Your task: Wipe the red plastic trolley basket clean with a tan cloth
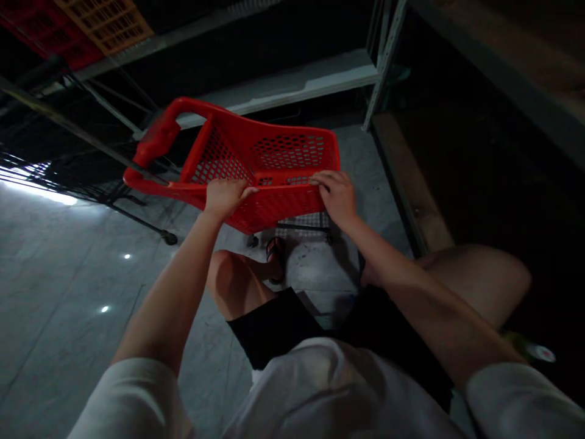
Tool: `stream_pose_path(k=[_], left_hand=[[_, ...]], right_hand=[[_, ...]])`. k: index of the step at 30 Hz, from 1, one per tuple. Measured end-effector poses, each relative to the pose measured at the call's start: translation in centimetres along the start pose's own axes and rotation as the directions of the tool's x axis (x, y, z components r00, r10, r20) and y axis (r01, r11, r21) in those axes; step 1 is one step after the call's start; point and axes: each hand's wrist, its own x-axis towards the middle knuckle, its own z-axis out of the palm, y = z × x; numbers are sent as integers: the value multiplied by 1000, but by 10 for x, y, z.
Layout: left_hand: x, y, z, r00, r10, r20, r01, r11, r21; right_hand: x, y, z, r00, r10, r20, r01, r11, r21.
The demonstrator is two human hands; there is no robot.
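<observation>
A small red plastic shopping cart (292,149) stands in front of me, side on, its handle (158,140) at the left end. My left hand (225,196) is closed over the near rim towards the handle end, the thumb lying along the edge. At the right end of that same rim rests my right hand (337,194), fingers curled over the corner into the basket. The cart's holed walls and part of its floor show, and I see nothing lying in it. Casters and a dark lower frame show underneath.
Behind the cart runs a metal shelf (297,85) with an upright post (386,64). Orange (109,24) and red crates sit at upper left, above another dark metal cart (137,216). A wooden ledge (414,183) borders the right. My bent knees are close to the red cart.
</observation>
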Motion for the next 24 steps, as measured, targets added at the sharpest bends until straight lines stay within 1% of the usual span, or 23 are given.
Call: stream_pose_path(k=[3,5,6,8,10,12,14,16,18,19,21,24], left_hand=[[-10,12,-1,998,-62,-7,62,998,11],[-16,16,-1,998,-67,-13,68,998,15],[-18,18,-1,998,-58,-17,58,998,12],[-21,21,1,998,-45,-32,45,999,-1],[-22,23,3,997,-51,-56,50,998,-26],[-20,25,5,995,-62,-83,58,997,-56],[-13,28,6,993,-61,-104,54,996,-73],[-3,32,5,991,-58,-123,49,996,-76],[11,38,2,988,-57,-141,45,995,-88],[18,42,1,986,-56,-154,41,994,-98],[34,49,0,981,-54,-188,32,993,-117],[58,60,1,967,-42,-252,11,992,-125]], right_hand=[[10,-36,38,990,-98,98,95,995,40],[13,-50,54,973,-162,167,156,987,49],[14,-52,58,964,-181,194,176,983,41],[15,-45,56,952,-196,234,202,979,0],[17,-25,44,950,-193,246,215,974,-66],[21,1,28,963,-170,211,202,969,-141],[26,25,14,978,-125,168,158,968,-197],[31,39,8,987,-74,140,103,971,-215],[35,39,10,991,-56,125,80,977,-197],[38,34,14,989,-73,127,95,979,-180],[45,21,24,974,-150,169,174,975,-136],[61,9,35,924,-281,257,307,950,-64]])
